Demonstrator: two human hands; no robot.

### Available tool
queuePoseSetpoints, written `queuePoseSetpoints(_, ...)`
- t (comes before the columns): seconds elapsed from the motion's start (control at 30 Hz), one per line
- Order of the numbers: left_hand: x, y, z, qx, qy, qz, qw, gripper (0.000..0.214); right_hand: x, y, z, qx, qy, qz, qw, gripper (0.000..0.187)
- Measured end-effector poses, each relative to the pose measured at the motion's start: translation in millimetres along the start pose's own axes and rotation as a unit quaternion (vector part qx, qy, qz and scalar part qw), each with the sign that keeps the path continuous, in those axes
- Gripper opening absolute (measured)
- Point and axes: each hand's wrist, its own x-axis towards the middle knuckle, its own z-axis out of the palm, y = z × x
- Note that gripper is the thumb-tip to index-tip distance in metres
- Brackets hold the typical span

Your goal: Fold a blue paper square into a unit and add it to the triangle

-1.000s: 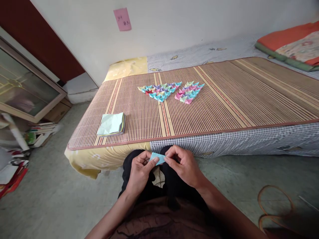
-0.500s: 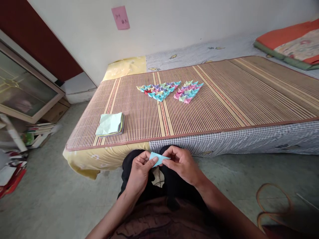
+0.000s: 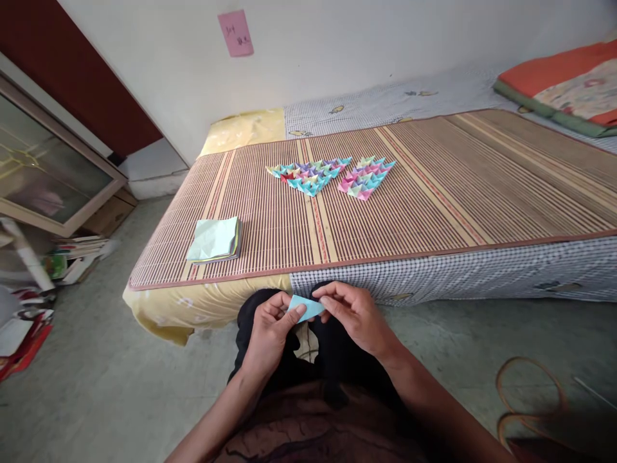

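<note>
Squares of paper (image 3: 212,239), pale green on top, lay stacked near the left end of a striped mat (image 3: 270,225), and to their right the left hand (image 3: 267,328) pinched a folded light-blue paper (image 3: 311,310) between its thumb and curled fingers, above the person's lap by the mat's near edge. Beyond it on the mat sat a multicoloured cluster of folded points (image 3: 308,175). Next came the right hand (image 3: 354,315), thumb touching the paper's narrow end, forefinger slightly apart, whether pinching could not be told, with a second cluster (image 3: 366,179) farther back.
</note>
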Motion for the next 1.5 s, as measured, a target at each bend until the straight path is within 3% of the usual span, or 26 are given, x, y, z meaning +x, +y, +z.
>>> queuePoseSetpoints(0.2, 4.6, 4.0, 5.6, -0.056, -0.002, -0.036, 0.998, 0.030, 0.9, -1.5, -3.3, -0.013, -0.057, 0.029, 0.998, 0.018)
queuePoseSetpoints(0.4, 4.9, 2.8, 4.8, -0.042, -0.001, -0.061, 0.997, 0.033, 0.0, 1.9, 2.7, -0.051, -0.054, 0.009, 0.997, 0.025)
queuePoseSetpoints(0.73, -0.8, 1.8, 2.2, 0.105, -0.006, 0.041, 0.994, 0.028, -1.4, 5.8, 6.8, -0.065, -0.014, 0.038, 0.997, 0.029)
queuePoseSetpoints(0.9, -1.2, 1.9, 1.1, 0.122, -0.005, 0.046, 0.991, 0.028, -0.9, 5.0, 7.3, -0.078, -0.010, 0.043, 0.996, 0.028)
queuePoseSetpoints(1.23, 6.3, -5.1, -10.1, 0.073, -0.050, -0.032, 0.996, 0.034, -4.7, 6.6, 3.4, -0.031, -0.096, 0.074, 0.992, 0.028)
queuePoseSetpoints(1.4, 7.0, -3.3, -14.5, 0.067, -0.076, -0.041, 0.994, 0.035, -2.9, 1.3, -6.9, -0.025, -0.178, 0.072, 0.981, 0.029)
queuePoseSetpoints(1.5, 6.5, 1.7, -13.7, 0.087, -0.100, -0.052, 0.990, 0.036, -0.9, -4.3, -8.5, -0.069, -0.163, 0.052, 0.983, 0.019)
